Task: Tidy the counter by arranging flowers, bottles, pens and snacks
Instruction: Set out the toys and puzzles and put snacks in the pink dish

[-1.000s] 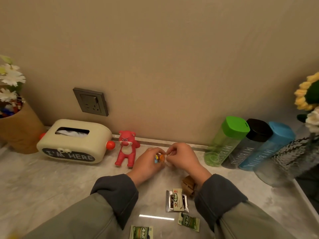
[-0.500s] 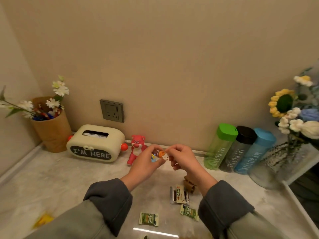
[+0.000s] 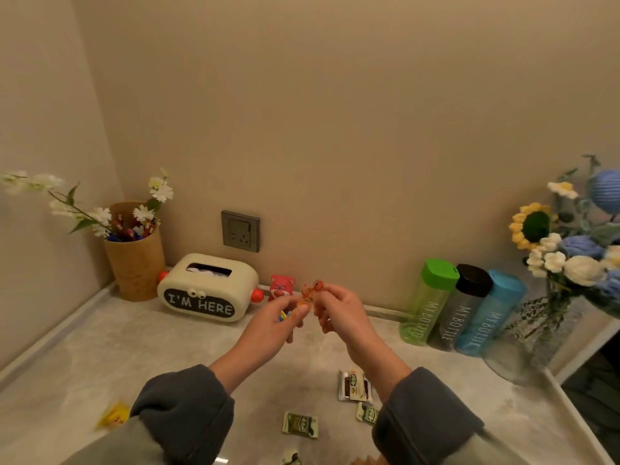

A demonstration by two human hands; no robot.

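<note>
Left hand [image 3: 271, 327] and right hand [image 3: 339, 310] meet above the counter [image 3: 100, 347], fingertips pinching one small orange piece [image 3: 310, 292], perhaps a clip. Behind them a tissue box [image 3: 208, 286] reads "I'M HERE". Three bottles, green [image 3: 429, 303], black [image 3: 463, 307] and blue [image 3: 489, 313], each read "MY BOTTLE". Three snack packets [image 3: 299, 424] lie near the wrists. A red bear figure [image 3: 281, 286] stands partly hidden behind the hands.

Seen from a head-worn camera, a person's left hand [image 3: 268, 330] and right hand [image 3: 339, 313] show beyond layered clothing: a dark grey left cuff [image 3: 188, 404] and matching right cuff [image 3: 426, 417], soft and thick, with looser olive-grey outer sleeves [image 3: 110, 444] behind them, nearer the camera
</note>
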